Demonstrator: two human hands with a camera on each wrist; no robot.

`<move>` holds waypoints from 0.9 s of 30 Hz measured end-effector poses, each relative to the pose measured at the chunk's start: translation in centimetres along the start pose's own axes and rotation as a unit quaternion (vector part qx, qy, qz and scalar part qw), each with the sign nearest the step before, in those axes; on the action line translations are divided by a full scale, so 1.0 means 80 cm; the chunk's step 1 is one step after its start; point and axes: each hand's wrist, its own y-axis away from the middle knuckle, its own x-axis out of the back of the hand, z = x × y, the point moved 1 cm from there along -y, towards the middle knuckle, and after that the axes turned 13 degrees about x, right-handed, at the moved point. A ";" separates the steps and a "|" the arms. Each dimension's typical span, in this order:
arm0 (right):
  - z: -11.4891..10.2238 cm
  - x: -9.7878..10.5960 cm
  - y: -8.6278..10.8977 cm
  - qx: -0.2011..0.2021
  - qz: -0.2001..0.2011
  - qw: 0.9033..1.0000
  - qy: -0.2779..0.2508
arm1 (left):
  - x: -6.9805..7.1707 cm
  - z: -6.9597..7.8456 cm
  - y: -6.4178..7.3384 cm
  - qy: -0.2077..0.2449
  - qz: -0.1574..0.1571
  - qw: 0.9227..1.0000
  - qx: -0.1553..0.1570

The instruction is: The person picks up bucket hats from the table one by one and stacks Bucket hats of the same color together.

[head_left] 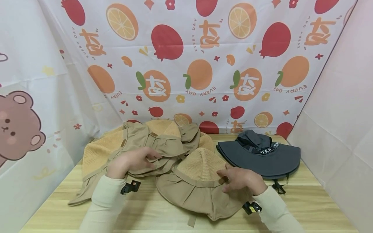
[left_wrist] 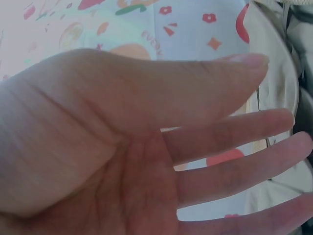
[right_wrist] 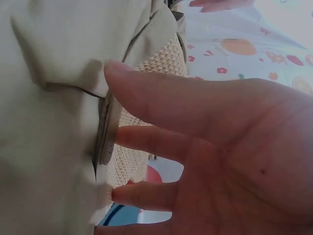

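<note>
A sun hat (head_left: 201,165) with a woven straw-coloured crown and a tan cloth brim lies crown up at the front middle. My right hand (head_left: 240,178) is at its right side, fingers spread and fairly straight beside the woven crown (right_wrist: 129,156). The thumb in the right wrist view is by the cloth brim (right_wrist: 54,122); whether it presses there I cannot tell. Over a group of similar tan hats (head_left: 137,139) hovers my left hand (head_left: 135,161), its fingers extended in the left wrist view with nothing held. Part of the group is hidden behind that hand.
Dark grey wide-brimmed hats (head_left: 262,158), apparently stacked, lie at the back right, a black cord (head_left: 279,187) hanging toward the front. A wood-grain table (head_left: 154,216) carries everything. Fruit-printed cloth (head_left: 186,64) stands behind, with pale cloth walls on both sides.
</note>
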 end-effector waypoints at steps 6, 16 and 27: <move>-0.001 0.009 0.007 0.015 0.027 0.999 0.019 | 0.012 -0.026 0.006 0.024 0.031 0.999 0.033; -0.004 0.025 0.025 0.013 0.065 0.998 0.004 | 0.031 -0.114 0.017 0.025 0.058 0.993 0.099; -0.004 0.029 0.027 0.027 0.061 0.998 0.006 | 0.035 -0.207 0.045 -0.011 0.116 0.975 0.191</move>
